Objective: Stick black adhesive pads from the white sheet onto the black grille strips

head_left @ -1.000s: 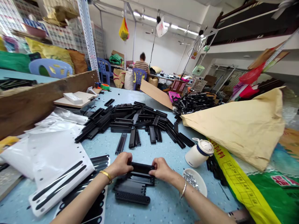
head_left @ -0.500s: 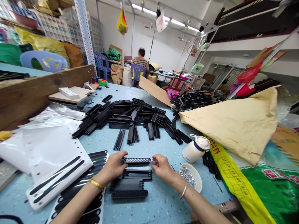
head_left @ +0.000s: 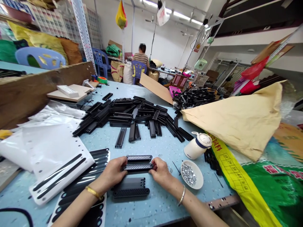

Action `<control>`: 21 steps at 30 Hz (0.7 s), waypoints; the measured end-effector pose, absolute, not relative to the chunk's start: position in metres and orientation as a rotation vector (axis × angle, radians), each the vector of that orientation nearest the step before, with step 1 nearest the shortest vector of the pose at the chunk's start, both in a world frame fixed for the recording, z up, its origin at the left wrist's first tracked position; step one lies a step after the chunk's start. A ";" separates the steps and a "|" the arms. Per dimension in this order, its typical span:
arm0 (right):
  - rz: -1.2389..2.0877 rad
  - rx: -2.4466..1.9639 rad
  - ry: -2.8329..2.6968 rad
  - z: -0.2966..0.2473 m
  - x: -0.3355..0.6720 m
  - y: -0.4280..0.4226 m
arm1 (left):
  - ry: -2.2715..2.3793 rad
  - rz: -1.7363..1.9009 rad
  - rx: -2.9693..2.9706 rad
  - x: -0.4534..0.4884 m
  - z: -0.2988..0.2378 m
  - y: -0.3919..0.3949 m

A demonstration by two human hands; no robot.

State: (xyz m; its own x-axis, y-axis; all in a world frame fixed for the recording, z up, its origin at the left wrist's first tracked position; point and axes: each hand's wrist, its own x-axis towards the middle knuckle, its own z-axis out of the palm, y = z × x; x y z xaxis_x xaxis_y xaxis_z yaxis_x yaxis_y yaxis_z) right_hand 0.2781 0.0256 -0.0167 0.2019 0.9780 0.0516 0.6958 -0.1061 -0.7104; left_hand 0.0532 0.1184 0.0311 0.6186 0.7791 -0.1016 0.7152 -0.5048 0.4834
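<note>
My left hand (head_left: 113, 172) and my right hand (head_left: 161, 171) grip the two ends of a black perforated plastic bar (head_left: 138, 166), held flat just above the blue table (head_left: 163, 201). A matching perforated bar (head_left: 139, 157) lies on the table right behind it. In front of my hands sits a small stack of black plastic parts (head_left: 130, 188). Both hands have their fingers curled round the bar's ends.
A big heap of black plastic bars (head_left: 132, 116) covers the table's middle. A white bowl of small metal screws (head_left: 191, 174) and a white jar (head_left: 197, 146) stand to the right, beside a tan sack (head_left: 239, 121). White sheets with black strips (head_left: 56, 167) lie left. A seated person (head_left: 141, 58) works far back.
A second earlier both hands pressed on the stack of parts. One perforated bar now lies on the table, and my hands grip a second one just in front of it.
</note>
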 end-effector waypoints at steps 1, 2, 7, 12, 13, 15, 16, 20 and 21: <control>0.587 -1.863 -1.551 -0.018 0.278 0.027 | 1.178 0.191 2.372 0.053 0.030 0.118; 0.582 -1.858 -1.547 -0.019 0.279 0.028 | 1.180 0.206 2.384 0.052 0.028 0.117; 0.557 -1.881 -1.543 -0.011 0.281 0.018 | 1.233 0.253 2.407 0.038 0.029 0.113; 0.700 -1.865 -1.664 0.007 0.268 -0.001 | 1.270 0.074 2.371 0.012 0.042 0.099; 0.741 -1.849 -1.698 0.009 0.263 -0.002 | 1.236 0.010 2.342 0.009 0.044 0.095; 0.797 -1.832 -1.732 0.012 0.254 -0.002 | 1.162 -0.056 2.283 0.007 0.044 0.089; 0.812 -1.835 -1.726 0.012 0.251 -0.002 | 1.141 -0.051 2.265 0.007 0.043 0.086; 0.780 -1.869 -1.607 0.007 0.246 0.000 | 1.174 0.078 2.234 0.011 0.036 0.079; 0.750 -1.873 -1.574 0.004 0.248 0.000 | 1.184 0.123 2.229 0.013 0.034 0.078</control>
